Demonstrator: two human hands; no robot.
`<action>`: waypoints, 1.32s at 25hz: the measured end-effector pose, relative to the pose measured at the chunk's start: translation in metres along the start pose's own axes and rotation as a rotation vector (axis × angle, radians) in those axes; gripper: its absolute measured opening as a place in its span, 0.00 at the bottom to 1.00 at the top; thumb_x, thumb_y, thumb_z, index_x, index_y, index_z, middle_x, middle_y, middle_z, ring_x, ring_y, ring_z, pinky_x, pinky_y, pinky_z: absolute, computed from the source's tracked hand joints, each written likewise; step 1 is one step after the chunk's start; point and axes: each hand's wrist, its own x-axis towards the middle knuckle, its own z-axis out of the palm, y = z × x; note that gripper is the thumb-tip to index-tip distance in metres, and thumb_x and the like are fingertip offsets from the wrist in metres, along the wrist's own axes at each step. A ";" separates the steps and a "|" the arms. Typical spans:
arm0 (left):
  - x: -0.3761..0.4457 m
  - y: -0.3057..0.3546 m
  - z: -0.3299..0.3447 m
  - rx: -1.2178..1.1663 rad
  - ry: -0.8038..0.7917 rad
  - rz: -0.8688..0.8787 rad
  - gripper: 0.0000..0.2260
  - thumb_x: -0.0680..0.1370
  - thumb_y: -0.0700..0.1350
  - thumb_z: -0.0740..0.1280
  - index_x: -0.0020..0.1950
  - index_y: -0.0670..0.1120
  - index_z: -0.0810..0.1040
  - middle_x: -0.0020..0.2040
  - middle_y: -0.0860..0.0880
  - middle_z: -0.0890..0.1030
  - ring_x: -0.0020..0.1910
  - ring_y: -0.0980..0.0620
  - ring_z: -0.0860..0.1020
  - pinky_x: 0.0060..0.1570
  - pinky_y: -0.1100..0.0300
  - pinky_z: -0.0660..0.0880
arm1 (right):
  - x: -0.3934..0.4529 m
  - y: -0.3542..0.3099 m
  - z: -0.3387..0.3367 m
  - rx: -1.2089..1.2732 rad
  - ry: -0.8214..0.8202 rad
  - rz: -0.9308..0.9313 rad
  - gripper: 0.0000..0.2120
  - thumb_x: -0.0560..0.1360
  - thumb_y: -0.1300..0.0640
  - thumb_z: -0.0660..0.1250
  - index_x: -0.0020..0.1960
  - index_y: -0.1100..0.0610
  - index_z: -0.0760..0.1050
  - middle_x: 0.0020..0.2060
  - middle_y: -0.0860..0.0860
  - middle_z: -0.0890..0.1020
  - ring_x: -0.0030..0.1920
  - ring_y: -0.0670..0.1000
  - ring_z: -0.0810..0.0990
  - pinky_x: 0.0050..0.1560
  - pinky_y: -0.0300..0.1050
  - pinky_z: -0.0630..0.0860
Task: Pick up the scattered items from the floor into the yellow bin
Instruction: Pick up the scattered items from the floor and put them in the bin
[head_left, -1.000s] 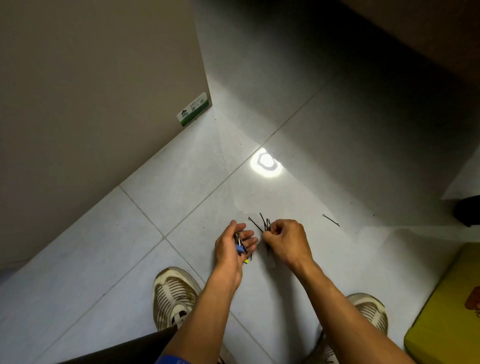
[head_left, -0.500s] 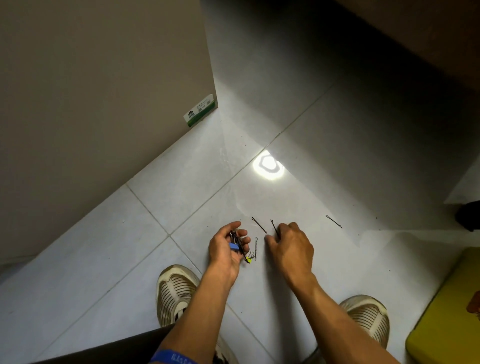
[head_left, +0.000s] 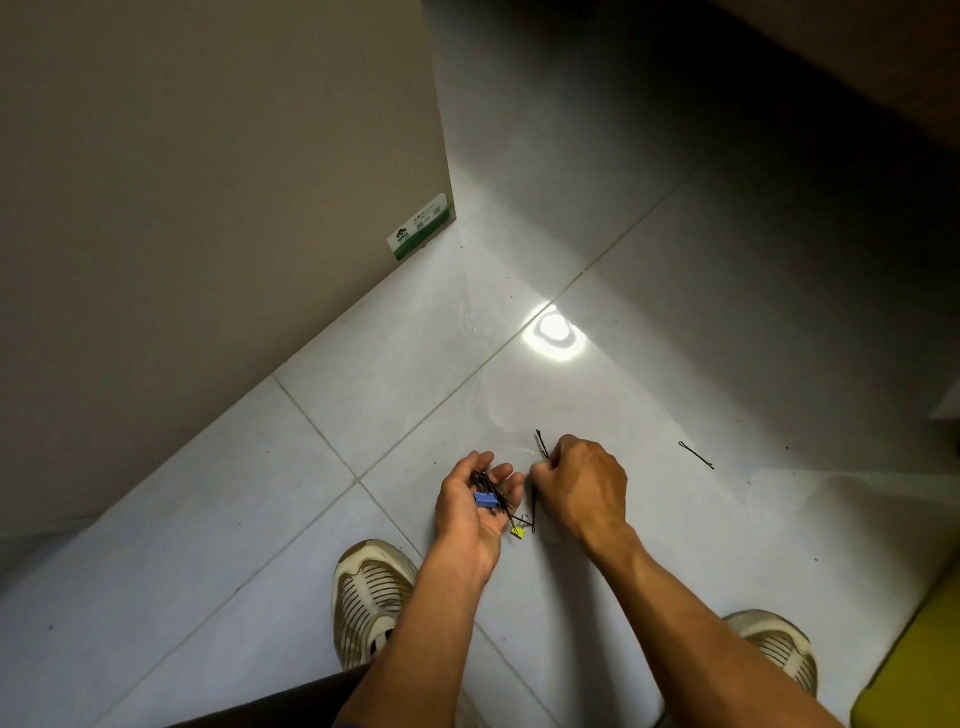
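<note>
Right hand (head_left: 582, 488) shifted onto hairpin (head_left: 543, 445) | box label (head_left: 418, 227) unreadable

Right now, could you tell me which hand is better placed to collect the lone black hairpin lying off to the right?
Right hand: nearer the lone black hairpin; left hand is full.

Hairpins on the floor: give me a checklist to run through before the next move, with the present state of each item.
1. Left hand cups the gathered hairpins and a blue clip, palm up: ok.
2. Right hand pinches a hairpin at its fingertips: ok.
3. Floor cleared near the hands: not ok, a yellow clip and a hairpin beside it lie there.
4. Floor cleared farther right: not ok, a lone hairpin lies apart.
5. Yellow bin within view: ok, at the lower right edge.
6. Whether the bin is open: cannot tell.
</note>
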 end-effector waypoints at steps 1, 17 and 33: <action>0.000 -0.001 0.001 0.001 -0.009 0.007 0.10 0.80 0.47 0.63 0.51 0.40 0.76 0.41 0.40 0.81 0.39 0.44 0.81 0.44 0.52 0.78 | -0.005 -0.001 -0.006 0.160 -0.008 0.054 0.05 0.68 0.53 0.67 0.36 0.54 0.76 0.32 0.49 0.80 0.34 0.52 0.78 0.34 0.44 0.74; -0.001 -0.004 0.002 0.024 -0.041 0.008 0.10 0.79 0.48 0.63 0.48 0.42 0.78 0.37 0.43 0.80 0.37 0.46 0.79 0.38 0.56 0.76 | 0.008 0.118 -0.048 0.075 0.270 0.291 0.06 0.78 0.58 0.64 0.45 0.58 0.76 0.41 0.56 0.81 0.35 0.50 0.72 0.40 0.41 0.67; 0.001 -0.004 -0.022 0.078 0.014 0.035 0.09 0.80 0.48 0.63 0.47 0.43 0.77 0.37 0.44 0.79 0.35 0.47 0.79 0.38 0.56 0.76 | -0.062 0.051 0.019 0.070 -0.102 -0.114 0.09 0.70 0.47 0.65 0.48 0.47 0.69 0.43 0.45 0.76 0.42 0.49 0.74 0.41 0.45 0.72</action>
